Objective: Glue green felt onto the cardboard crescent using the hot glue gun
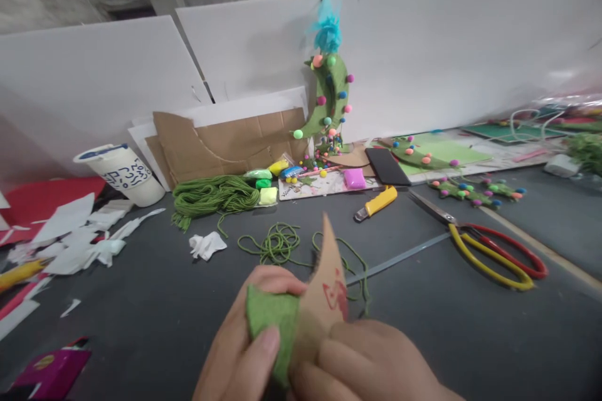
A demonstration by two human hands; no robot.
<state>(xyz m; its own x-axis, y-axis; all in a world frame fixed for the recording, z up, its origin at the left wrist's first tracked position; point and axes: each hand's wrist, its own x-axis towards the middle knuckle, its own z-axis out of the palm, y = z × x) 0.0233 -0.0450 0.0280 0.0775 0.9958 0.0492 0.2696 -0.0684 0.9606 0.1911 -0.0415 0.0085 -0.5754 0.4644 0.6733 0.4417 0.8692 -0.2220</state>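
Low in the middle of the head view, my left hand [239, 351] grips a curved cardboard piece [313, 319], its thumb pressed on the part covered in green yarn [273, 326]. The bare end of the cardboard rises to a point and carries red marks. My right hand [367, 357] is closed at the cardboard's right side, fingers curled; what its fingertips pinch is hidden, though a loose strand of green yarn [367, 291] runs down close to it. Just beyond my hands lies a loose tangle of green yarn [277, 243].
Scissors [470, 235], a yellow utility knife [379, 202] and a metal strip [399, 260] lie to the right. Behind stand a green yarn skein [216, 194], cardboard sheets [244, 138] and a pompom-covered crescent [341, 88]. Leftward are a paper cup [125, 175], paper scraps [89, 232] and a purple box [51, 373].
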